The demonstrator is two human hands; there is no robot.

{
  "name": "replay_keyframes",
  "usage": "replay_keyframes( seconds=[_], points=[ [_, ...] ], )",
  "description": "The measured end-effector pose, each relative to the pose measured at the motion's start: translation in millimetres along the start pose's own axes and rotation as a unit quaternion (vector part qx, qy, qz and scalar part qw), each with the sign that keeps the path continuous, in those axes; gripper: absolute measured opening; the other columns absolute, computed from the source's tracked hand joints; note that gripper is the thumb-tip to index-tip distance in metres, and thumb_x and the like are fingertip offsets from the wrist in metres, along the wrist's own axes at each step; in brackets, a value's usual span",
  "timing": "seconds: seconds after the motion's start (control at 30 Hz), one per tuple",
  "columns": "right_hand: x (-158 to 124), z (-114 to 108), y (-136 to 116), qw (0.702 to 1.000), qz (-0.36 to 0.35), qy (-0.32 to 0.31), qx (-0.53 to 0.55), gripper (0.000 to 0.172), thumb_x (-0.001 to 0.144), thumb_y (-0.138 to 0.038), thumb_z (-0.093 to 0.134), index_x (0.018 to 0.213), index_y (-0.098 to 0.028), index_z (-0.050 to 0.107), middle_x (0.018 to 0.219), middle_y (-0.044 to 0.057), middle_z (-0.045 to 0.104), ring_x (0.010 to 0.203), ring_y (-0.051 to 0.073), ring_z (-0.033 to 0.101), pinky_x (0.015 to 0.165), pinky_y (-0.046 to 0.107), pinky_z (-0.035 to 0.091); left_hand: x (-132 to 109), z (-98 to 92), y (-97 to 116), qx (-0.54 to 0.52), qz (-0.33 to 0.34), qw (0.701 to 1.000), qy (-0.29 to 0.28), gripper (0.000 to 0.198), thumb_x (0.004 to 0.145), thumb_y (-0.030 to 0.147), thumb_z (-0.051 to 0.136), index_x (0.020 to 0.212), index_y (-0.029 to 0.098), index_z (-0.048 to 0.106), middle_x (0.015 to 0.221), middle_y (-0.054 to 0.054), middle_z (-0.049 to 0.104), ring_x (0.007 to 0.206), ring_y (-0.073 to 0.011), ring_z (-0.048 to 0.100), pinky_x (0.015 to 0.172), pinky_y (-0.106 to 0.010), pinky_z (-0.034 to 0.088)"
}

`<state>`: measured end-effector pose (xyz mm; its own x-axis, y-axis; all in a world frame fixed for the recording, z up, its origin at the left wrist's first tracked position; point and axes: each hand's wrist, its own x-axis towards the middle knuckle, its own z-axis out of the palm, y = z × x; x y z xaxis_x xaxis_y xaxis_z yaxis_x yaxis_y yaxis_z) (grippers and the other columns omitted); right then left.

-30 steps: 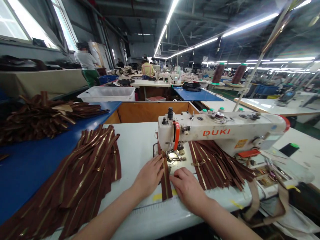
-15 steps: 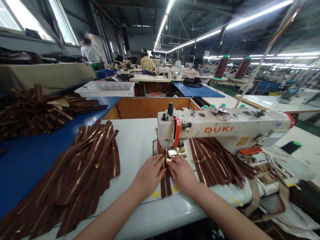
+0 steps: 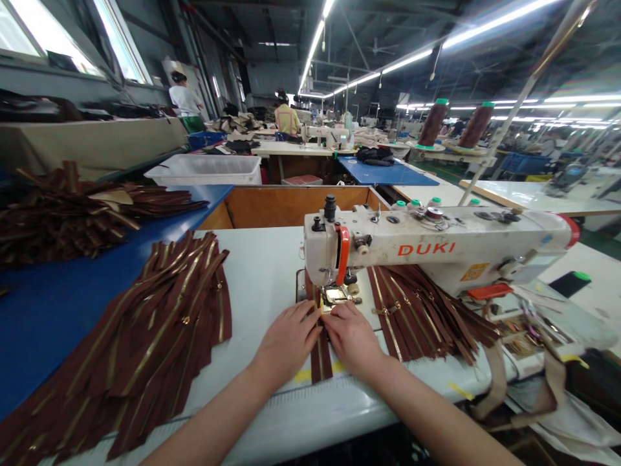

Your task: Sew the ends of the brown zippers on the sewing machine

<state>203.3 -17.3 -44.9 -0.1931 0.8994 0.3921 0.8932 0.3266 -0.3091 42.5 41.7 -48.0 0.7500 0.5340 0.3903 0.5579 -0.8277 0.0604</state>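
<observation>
A brown zipper with gold-coloured teeth runs lengthwise under the head of the white sewing machine, its near end lying toward the table's front edge. My left hand is closed at the zipper's left side, fingertips and thumb pressed on the tape. From the right, my right hand pinches the zipper's edge just in front of the presser foot area. The fingertips of both hands nearly meet there, partly hiding the tape. The needle itself cannot be made out.
A large heap of brown zippers lies left of my hands. More zippers fan out right of the needle area, partly under the machine arm. A tray of small tools sits farther right. Two people are in the background.
The camera view has shifted slightly. Both hands keep nearly the same place at the machine, and the zipper has hardly moved.
</observation>
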Motion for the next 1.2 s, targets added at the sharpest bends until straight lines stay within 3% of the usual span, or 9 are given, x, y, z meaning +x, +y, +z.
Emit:
replay_keyframes(
  seconds=[0.3,0.67,0.87,1.03,1.2],
  points=[
    [0,2,-1,0.996,-0.035,-0.026,-0.084,0.009,0.088,-0.013,0.055,0.091,-0.014,0.063,0.087,0.006,0.06,0.085,0.021,0.049,0.077,0.033,0.042,-1,-1.9,3,0.014,-0.007,1.0,-0.012,0.028,0.091,0.02,0.045,0.113,0.014,0.06,0.117,-0.012,0.063,0.111,-0.0257,0.057,0.096,-0.043,0.047],
    [-1,1,0,0.995,-0.041,-0.035,-0.079,0.01,0.087,-0.013,0.054,0.091,-0.014,0.064,0.089,0.006,0.06,0.086,0.021,0.049,0.078,0.033,0.043,0,-2.2,5,0.02,-0.012,1.0,-0.021,0.028,0.092,0.021,0.042,0.111,0.014,0.061,0.119,-0.012,0.063,0.112,-0.025,0.057,0.096,-0.042,0.046],
    [0,-11,11,1.0,-0.017,-0.021,0.002,0.02,0.088,-0.01,0.05,0.093,-0.017,0.068,0.086,0.007,0.062,0.086,0.021,0.052,0.078,0.032,0.045,0,-2.8,6,0.025,-0.003,1.0,-0.012,0.028,0.093,0.022,0.041,0.112,0.014,0.061,0.118,-0.012,0.063,0.112,-0.0243,0.057,0.095,-0.041,0.047],
    [27,-13,46,0.986,0.112,0.045,0.118,0.019,0.084,-0.011,0.05,0.086,-0.015,0.069,0.087,0.01,0.064,0.087,0.022,0.057,0.078,0.035,0.047,3,-2.6,4,0.035,0.002,0.999,-0.028,0.028,0.092,0.023,0.045,0.113,0.013,0.061,0.12,-0.013,0.063,0.113,-0.0252,0.057,0.096,-0.041,0.046],
    [64,9,71,0.969,0.12,-0.016,0.215,0.013,0.081,-0.017,0.056,0.082,-0.017,0.069,0.085,0.005,0.07,0.086,0.022,0.062,0.079,0.034,0.05,10,-1.5,4,0.034,-0.012,0.998,-0.045,0.03,0.092,0.024,0.044,0.116,0.014,0.06,0.124,-0.012,0.061,0.115,-0.0244,0.056,0.098,-0.04,0.044]
  ],
)
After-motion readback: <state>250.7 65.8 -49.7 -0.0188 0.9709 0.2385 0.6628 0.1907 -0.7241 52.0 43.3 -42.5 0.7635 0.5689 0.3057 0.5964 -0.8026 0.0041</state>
